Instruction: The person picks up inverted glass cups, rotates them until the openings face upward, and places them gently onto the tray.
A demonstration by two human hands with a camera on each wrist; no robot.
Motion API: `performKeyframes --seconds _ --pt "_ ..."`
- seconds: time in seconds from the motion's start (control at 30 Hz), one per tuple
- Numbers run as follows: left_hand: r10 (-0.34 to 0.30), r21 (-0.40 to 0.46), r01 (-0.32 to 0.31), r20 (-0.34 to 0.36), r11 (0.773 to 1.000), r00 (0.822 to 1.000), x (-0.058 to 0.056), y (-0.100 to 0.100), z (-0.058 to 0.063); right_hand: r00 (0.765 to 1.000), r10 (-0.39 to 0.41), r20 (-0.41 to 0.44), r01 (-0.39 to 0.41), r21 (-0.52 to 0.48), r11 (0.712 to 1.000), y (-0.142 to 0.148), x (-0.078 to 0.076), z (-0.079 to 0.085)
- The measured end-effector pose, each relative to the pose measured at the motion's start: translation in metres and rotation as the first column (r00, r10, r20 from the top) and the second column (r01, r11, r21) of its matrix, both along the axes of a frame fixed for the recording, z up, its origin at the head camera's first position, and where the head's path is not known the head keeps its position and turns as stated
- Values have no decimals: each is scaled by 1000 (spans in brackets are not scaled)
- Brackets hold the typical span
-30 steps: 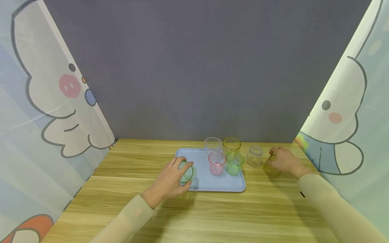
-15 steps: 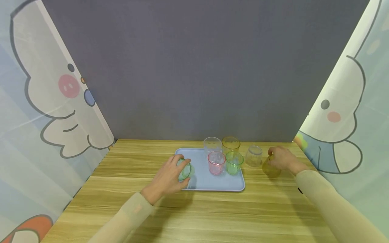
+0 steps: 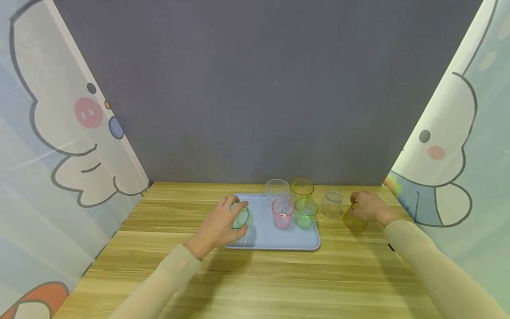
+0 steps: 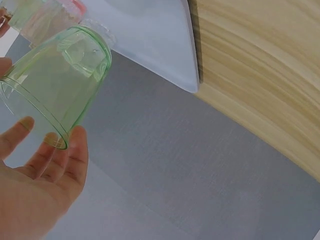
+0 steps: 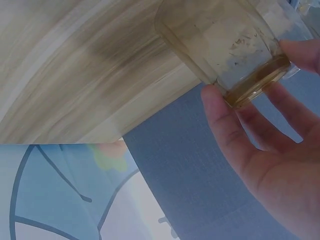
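My left hand [image 3: 218,227] holds a green glass [image 3: 240,218] by its rim, upright at the left end of the pale blue tray [image 3: 267,243]. In the left wrist view, thumb and fingers spread around the rim of this green glass [image 4: 65,80], its base towards the tray. To the right of the tray, my right hand [image 3: 368,206] grips an upside-down amber glass [image 3: 354,222] from above. The right wrist view has the fingertips around the thick base of the amber glass [image 5: 220,40], its mouth towards the wooden table.
On the tray's right half stand a pink glass [image 3: 283,216], another green glass [image 3: 306,216], a clear glass [image 3: 277,189] and another amber glass [image 3: 302,189]. An upside-down clear glass [image 3: 332,206] sits between tray and right hand. A grey panel [image 3: 255,97] rises behind the table.
My left hand has carried the green glass away from me and slightly left, towards the tray's far left corner. The right hand stays on the amber glass, almost still.
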State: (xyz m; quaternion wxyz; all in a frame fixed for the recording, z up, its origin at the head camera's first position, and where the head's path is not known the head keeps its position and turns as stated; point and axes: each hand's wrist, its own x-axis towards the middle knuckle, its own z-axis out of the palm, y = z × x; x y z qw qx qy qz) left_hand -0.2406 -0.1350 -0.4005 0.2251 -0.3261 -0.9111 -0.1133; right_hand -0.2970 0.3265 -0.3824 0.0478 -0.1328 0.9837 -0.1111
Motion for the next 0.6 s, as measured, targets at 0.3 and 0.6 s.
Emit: performKeyframes --seconds 0.3,0.6 --pt "-1 1 1 9 1000 1000 -7 0 7 1000 2 -6 -2 5 1000 0 -1 -1" --pt "20 -7 -20 17 1000 1000 -15 1 19 1000 -12 5 12 1 1000 -1 4 1"
